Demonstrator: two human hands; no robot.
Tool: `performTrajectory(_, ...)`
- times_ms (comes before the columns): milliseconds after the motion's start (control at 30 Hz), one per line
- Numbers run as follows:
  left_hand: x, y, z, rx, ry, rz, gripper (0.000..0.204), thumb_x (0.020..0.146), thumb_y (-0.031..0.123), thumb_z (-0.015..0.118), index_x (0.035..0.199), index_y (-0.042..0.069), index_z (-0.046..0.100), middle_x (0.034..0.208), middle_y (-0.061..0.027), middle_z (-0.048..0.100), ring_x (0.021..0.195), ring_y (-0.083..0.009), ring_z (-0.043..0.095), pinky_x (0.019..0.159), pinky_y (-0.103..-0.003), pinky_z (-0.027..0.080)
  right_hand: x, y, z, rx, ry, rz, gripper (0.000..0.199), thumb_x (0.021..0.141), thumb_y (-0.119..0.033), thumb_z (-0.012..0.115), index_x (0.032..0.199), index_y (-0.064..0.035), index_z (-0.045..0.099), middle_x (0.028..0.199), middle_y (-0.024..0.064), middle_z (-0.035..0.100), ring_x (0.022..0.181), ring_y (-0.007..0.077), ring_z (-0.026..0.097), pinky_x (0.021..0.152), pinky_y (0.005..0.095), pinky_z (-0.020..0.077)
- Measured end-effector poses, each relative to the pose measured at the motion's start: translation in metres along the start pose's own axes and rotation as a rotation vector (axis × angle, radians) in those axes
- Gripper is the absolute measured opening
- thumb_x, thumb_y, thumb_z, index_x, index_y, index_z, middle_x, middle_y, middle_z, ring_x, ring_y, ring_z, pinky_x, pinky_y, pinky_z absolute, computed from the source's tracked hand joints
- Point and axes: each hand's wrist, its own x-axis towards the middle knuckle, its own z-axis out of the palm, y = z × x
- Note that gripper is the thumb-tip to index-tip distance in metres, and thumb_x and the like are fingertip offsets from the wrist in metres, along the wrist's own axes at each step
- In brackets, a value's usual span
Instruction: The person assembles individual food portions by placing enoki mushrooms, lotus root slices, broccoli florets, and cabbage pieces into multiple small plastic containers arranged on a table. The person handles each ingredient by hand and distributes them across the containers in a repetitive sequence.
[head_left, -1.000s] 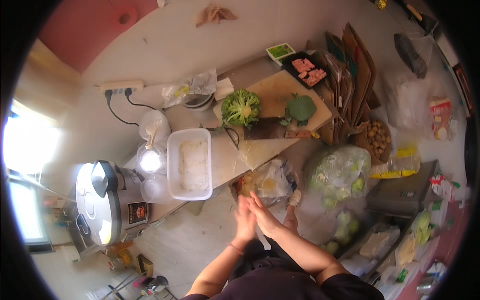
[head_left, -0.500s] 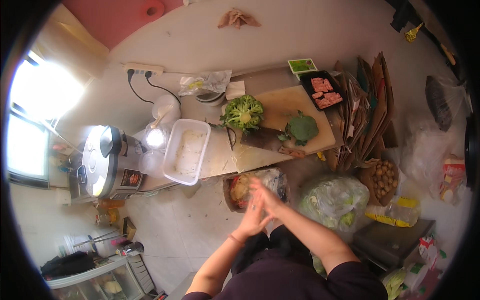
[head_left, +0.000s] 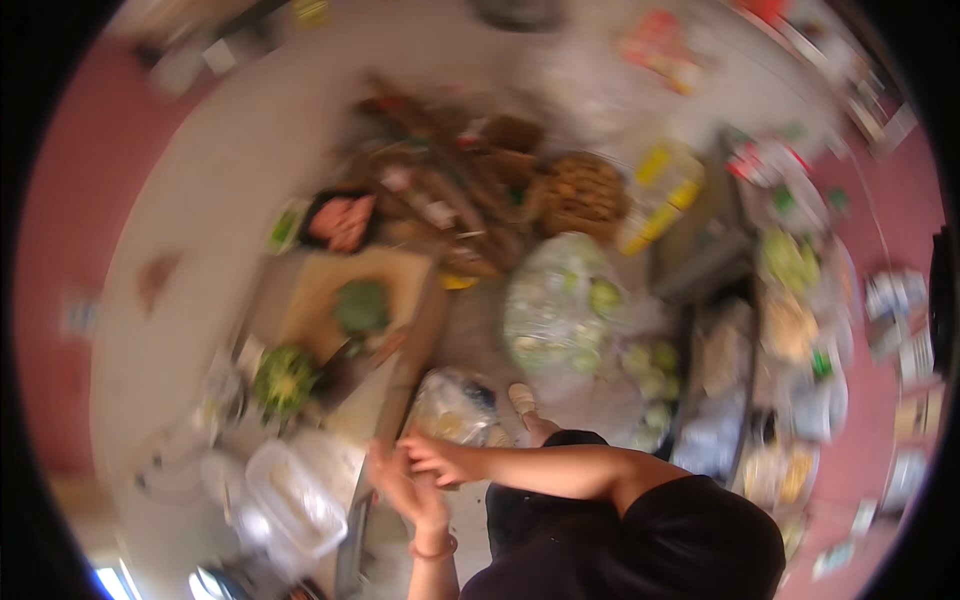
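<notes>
My left hand [head_left: 402, 488] and my right hand [head_left: 446, 460] meet in front of me beside the counter's edge. Both look blurred, with fingers loosely stretched, and nothing shows in either. Nearby on the counter stands a white plastic tub [head_left: 297, 500]. A broccoli head [head_left: 361, 306] rests on the wooden cutting board [head_left: 407, 268]. Beside it lies a cleaver [head_left: 345, 368], its handle toward the counter's edge. Another green head, stem side up [head_left: 285, 379], sits at the board's near end. Past the board is a black tray of pink meat [head_left: 340, 222].
Folded cardboard [head_left: 430, 175] leans beyond the counter. On the floor are a basket of brown round things [head_left: 582, 197], a clear bag of green vegetables [head_left: 560, 305] and a plastic-covered box [head_left: 452, 405]. A dark case [head_left: 705, 235] and a loaded shelf [head_left: 750, 400] stand right.
My view has swung to the right, so the counter now lies on my left and the shelf at right has come into sight. My hands stay together, their fingers shifted.
</notes>
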Motion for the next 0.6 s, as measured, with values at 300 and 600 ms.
performTrajectory(300, 0.003, 0.043, 0.141, -1.349, -0.790, -0.719, 0.057, 0.101, 0.039, 0.037, 0.148, 0.008, 0.028, 0.145, -0.0113, 0.037, 0.135, -0.0226, 0.037, 0.111, -0.044, 0.031, -0.190, -0.123, -0.047, -0.764, 0.642, -1.125, 0.057, 0.096, -0.029, 0.053, 0.147, -0.0093, 0.037, 0.148, 0.0127, 0.040, 0.136, 0.0312, 0.037, 0.115, 0.0407, 0.0223)
performTrajectory(600, 0.022, 0.263, 0.277, -0.885, -0.860, 0.178, 0.027, 0.094, 0.010, 0.055, 0.120, 0.004, 0.058, 0.134, -0.0139, 0.054, 0.122, -0.0236, 0.051, 0.107, -0.041, 0.037, -0.387, 0.097, -0.229, -0.662, 1.405, -0.247, 0.041, 0.089, -0.026, 0.061, 0.126, -0.0079, 0.056, 0.126, 0.0190, 0.059, 0.114, 0.0344, 0.057, 0.092, 0.0448, 0.0477)
